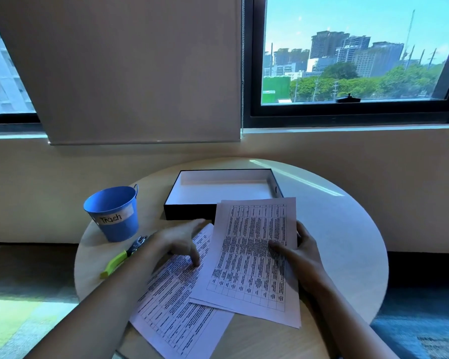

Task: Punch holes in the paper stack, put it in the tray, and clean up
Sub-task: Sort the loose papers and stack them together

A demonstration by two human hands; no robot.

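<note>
Printed sheets with tables lie on a round table (347,229). My right hand (296,252) grips the right edge of a small stack of sheets (254,255), thumb on top, fingers behind. My left hand (182,242) rests with spread fingers on a lower sheet (176,307) that lies slanted to the left. A hole punch with green handles (122,257) lies left of my left forearm. A black tray with a white inside (192,216) stands behind the papers; nothing is in it.
A blue bucket labelled "Trash" (114,213) stands at the table's left, beside the punch. Behind the table are a wall, a window sill and a lowered blind. The table's right half is bare.
</note>
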